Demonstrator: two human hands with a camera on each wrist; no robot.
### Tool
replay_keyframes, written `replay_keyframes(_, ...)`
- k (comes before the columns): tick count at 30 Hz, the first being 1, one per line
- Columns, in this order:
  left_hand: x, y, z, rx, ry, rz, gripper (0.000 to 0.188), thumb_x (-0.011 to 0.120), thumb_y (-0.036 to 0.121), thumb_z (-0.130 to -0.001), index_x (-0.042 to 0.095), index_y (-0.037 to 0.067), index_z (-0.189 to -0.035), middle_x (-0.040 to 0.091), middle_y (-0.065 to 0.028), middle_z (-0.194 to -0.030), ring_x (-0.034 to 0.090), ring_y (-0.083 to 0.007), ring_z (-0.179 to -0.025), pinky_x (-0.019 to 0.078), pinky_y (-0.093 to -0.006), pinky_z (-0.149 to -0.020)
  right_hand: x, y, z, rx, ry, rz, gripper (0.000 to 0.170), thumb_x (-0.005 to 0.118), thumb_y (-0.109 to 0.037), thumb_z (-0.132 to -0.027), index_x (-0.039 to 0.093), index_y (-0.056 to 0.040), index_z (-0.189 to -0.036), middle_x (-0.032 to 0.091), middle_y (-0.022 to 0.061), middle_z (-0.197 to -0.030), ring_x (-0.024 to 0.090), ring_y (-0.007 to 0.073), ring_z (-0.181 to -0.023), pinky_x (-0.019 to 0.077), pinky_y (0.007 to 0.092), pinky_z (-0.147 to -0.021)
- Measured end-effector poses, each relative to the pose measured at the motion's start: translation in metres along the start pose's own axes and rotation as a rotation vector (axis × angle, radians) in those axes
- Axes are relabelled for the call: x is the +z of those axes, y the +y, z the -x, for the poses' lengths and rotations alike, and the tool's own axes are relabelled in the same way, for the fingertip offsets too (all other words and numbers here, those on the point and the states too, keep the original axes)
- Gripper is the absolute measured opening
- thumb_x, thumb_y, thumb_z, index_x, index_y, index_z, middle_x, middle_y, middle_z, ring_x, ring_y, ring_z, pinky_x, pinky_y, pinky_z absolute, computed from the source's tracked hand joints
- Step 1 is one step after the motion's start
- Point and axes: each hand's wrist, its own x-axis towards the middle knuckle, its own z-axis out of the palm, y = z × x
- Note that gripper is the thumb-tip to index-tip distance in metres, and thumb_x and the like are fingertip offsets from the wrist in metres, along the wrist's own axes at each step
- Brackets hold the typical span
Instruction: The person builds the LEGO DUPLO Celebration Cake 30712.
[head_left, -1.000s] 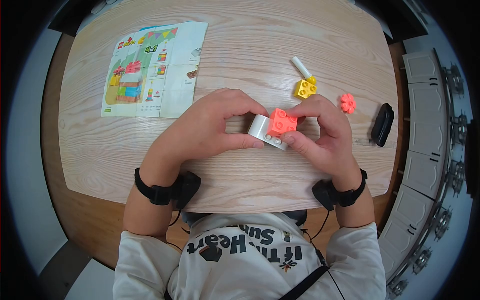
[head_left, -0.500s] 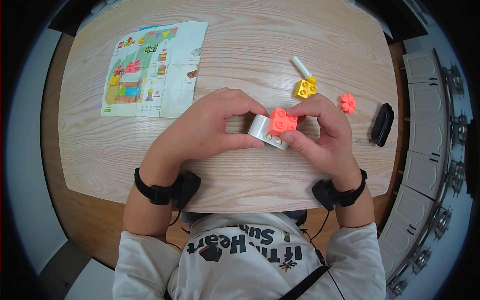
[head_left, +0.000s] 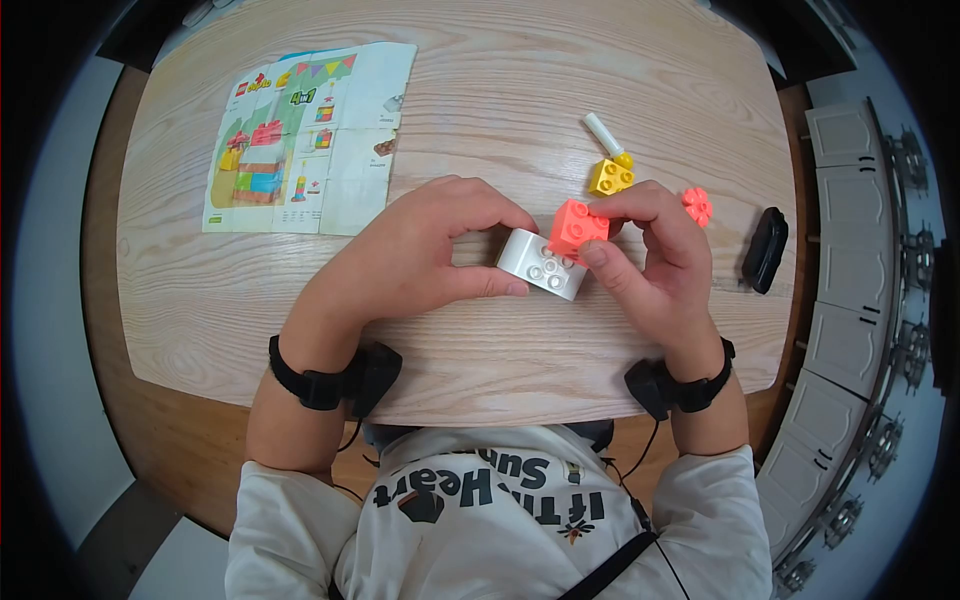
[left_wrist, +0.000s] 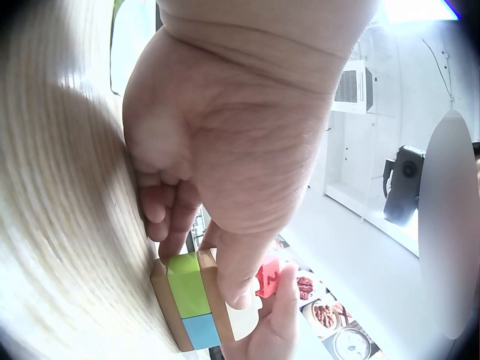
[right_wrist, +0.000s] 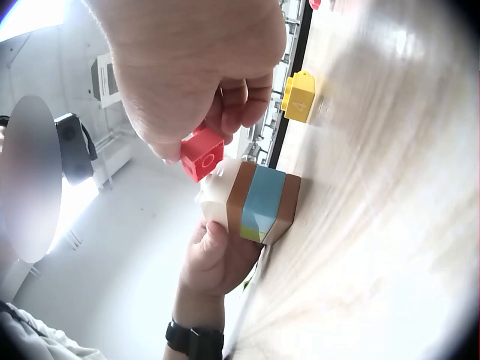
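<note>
Red part: coral-red square studded plastic brick (head_left: 577, 230), tilted over the far right of the stack's top, not seated. Can't tell whether it touches the studs or sits just above.

Right hand (head_left: 655, 245): grip is pinching that brick, thumb on the near side, index finger opposite. Left hand (head_left: 425, 245): grip is closed around the multicoloured stack of plastic bricks (right_wrist: 264, 199), thumb on the near side, fingers on the far side. Stack stands on the pale wood-grain table (head_left: 480, 350): brown layer, green and blue layer, brown layer, round-ended white studded brick (head_left: 525, 260) on top.

Handling, my read: red brick is light, rigid, hard to damage. Smooth walls could slip or rotate under a light pinch, so hold two opposite side walls, high up, bottom edge free. Keep fingertips out from underneath. Level it before pushing; studs will probably need a firm straight press, then palm or fingertip on top.

Stack should be stiff too but heavier, and tippy under an off-centre push. Best hold: both long sides, low enough to brace the joints, since white brick alone could pop off. Current left hold looks OK for that.
</note>
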Motion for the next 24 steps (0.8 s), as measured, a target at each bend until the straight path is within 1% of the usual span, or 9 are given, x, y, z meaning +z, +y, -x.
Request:
replay_keyframes(5,-0.0008,0.0009,0.0000,-0.018,-0.010,-0.012,0.046,0.091,0.021,-0.080,0.074,0.008,-0.121,0.074,-0.0069,-0.115,0.066,-0.0292,-0.109,0.0506,-0.0398,-0.098,-0.0004,0.0020,0.0005,0.019,0.039,-0.016,0.028,0.085,-0.011,-0.089,0.071,-0.0012,-0.111,0.069,0.0048,-0.100,0.060,0.0140,-0.086,0.0505,0.0282,-0.080)
replay_keyframes(11,0.0001,0.0001,-0.0002,0.010,0.002,-0.010,0.047,0.091,0.021,-0.080,0.074,0.008,-0.121,0.074,-0.0071,-0.115,0.066,-0.0291,-0.110,0.0507,-0.0399,-0.098,0.0004,0.0025,-0.0001,0.022,0.044,-0.030,0.028,0.085,-0.011,-0.089,0.071,-0.0016,-0.111,0.070,0.0049,-0.100,0.061,0.0142,-0.086,0.0508,0.0281,-0.080)
replay_keyframes(17,0.0002,-0.0005,-0.0002,0.015,0.008,0.004,0.047,0.091,0.020,-0.080,0.074,0.007,-0.122,0.073,-0.0080,-0.115,0.066,-0.0292,-0.109,0.0510,-0.0398,-0.097,0.0007,0.0006,-0.0019,-0.027,-0.074,-0.002,0.032,0.089,-0.015,-0.086,0.072,-0.0036,-0.110,0.070,0.0058,-0.097,0.066,0.0169,-0.086,0.0518,0.0288,-0.079)
replay_keyframes(24,-0.0002,0.0003,-0.0001,0.003,0.008,0.023,0.046,0.091,0.019,-0.080,0.074,0.007,-0.121,0.073,-0.0077,-0.114,0.066,-0.0292,-0.108,0.0509,-0.0399,-0.097,-0.0025,-0.0041,-0.0049,-0.061,-0.146,-0.024,0.039,0.095,-0.020,-0.080,0.073,-0.0054,-0.108,0.070,0.0055,-0.095,0.065,0.0185,-0.084,0.0517,0.0297,-0.076)
